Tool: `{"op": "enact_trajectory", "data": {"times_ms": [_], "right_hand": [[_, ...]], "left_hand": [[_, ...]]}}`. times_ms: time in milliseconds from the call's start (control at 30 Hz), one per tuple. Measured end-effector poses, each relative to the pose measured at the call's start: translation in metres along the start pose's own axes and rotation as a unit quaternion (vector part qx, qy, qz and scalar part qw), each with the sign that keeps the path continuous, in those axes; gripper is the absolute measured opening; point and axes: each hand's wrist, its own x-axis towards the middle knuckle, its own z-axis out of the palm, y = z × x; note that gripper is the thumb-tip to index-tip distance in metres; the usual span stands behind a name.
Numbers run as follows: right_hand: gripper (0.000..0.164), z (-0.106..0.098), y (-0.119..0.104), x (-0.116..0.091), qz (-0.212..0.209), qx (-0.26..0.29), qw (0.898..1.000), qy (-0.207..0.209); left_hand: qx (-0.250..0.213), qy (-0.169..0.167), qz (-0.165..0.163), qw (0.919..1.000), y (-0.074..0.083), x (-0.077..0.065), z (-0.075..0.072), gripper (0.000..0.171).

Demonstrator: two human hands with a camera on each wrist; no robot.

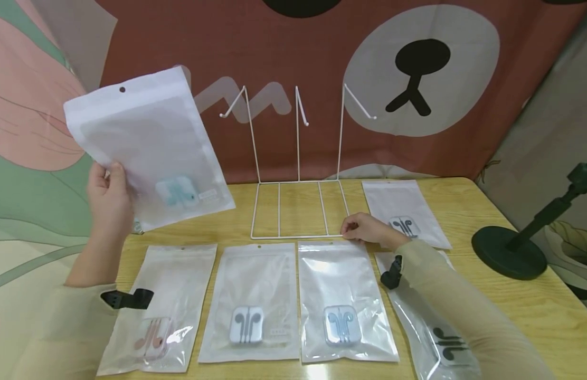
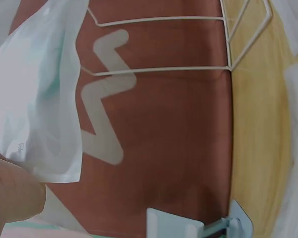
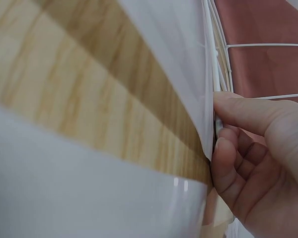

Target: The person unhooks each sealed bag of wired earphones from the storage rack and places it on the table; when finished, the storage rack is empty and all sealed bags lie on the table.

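Observation:
My left hand (image 1: 110, 200) holds a white zip pouch (image 1: 141, 132) up at the left by its side edge, thumb in front. A teal earphone set (image 1: 177, 191) shows through the pouch's lower part. In the left wrist view the thumb (image 2: 17, 191) presses on the pouch's edge. On the table stands a white wire display rack (image 1: 298, 237) with three upright hooks, all bare. The right hand (image 1: 369, 229) pinches the front right corner of its base; the right wrist view shows thumb and curled fingers (image 3: 226, 158) at the wire.
Along the table's (image 1: 469, 295) front lie pouches with pink (image 1: 179, 279), grey (image 1: 257, 274) and blue earphones (image 1: 341, 279). Two with black earphones lie at the right, one farther back (image 1: 398, 198), one partly under the right forearm (image 1: 417, 295). A dark round-based stand (image 1: 509, 253) is far right.

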Motion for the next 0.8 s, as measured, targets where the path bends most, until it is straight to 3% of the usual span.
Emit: {"op": "enact_trajectory", "data": {"times_ms": [67,200,333,400,500,600,800], "right_hand": [[0.005,0.0,0.0,0.0,0.001,0.002,1.0,0.0],[0.005,0.0,0.001,0.0,-0.001,0.001,1.0,-0.001],[0.005,0.0,0.001,0.0,-0.002,-0.002,1.0,-0.001],[0.005,0.0,0.001,0.0,-0.001,-0.003,1.0,-0.001],[0.004,0.0,0.001,-0.001,0.0,-0.006,1.0,0.0],[0.004,0.0,0.0,-0.001,-0.001,-0.008,1.0,-0.001],[0.005,0.0,0.0,-0.001,-0.005,-0.012,1.0,0.0]], "left_hand": [[0.011,0.016,-0.012,0.9997,-0.003,0.003,-0.006,0.028],[0.082,0.046,-0.031,0.9951,-0.018,0.01,-0.02,0.025],[0.158,0.041,-0.042,0.9856,-0.039,0.019,-0.031,0.015],[0.216,0.027,-0.046,0.975,-0.049,0.023,-0.034,0.015],[0.311,0.008,-0.04,0.9497,-0.063,0.027,-0.034,0.018],[0.369,-0.021,-0.031,0.9287,-0.072,0.031,-0.03,0.029],[0.404,-0.075,-0.031,0.9111,-0.089,0.043,-0.02,0.039]]}}
